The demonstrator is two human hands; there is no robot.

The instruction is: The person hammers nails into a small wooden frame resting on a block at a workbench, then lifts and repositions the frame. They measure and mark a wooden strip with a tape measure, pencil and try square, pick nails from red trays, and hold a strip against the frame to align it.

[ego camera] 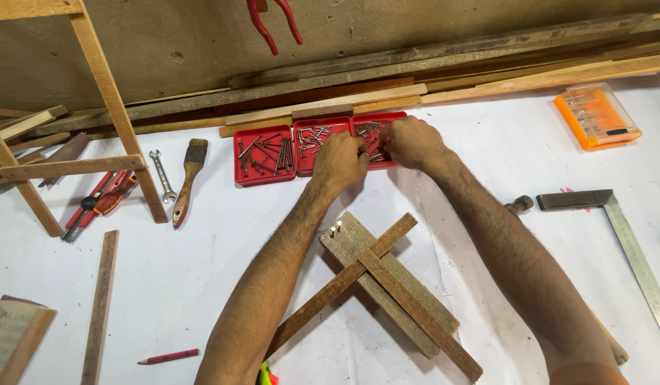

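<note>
Up close, both hands met at the red tray on the far side of the white table (pixel 529 142).
Wooden frame (pixel 95 93): stood at the far left, pale slats joined at right angles.
Pliers (pixel 95 203): lay with red and black handles just right of the frame's leg.
Wrench (pixel 161 175): small and silver, lay beside a paintbrush (pixel 187 178) with a wooden handle.
Red pencil (pixel 168 356): lay near, left of the left forearm.
Red tray (pixel 264 178): shallow plastic, three square compartments in a row, each scattered with grey nails (pixel 262 153); it sat far from the person, against the stacked planks (pixel 444 71).
Left hand (pixel 339 161): knuckles up, over the near edge of the middle compartment, fingers curled down toward the right one; whether it pinched a nail I cannot tell.
Right hand (pixel 413 142): loosely curled over the right compartment, covering its right edge, fingertips just beside those of the left hand; its grasp was hidden.
Crossed boards (pixel 387 285): weathered strips nailed in an X lay near, between the forearms, well apart from the tray.
Try square (pixel 622 235): lay at the right.
Orange case (pixel 597 114): clear-lidded, far right.
</note>
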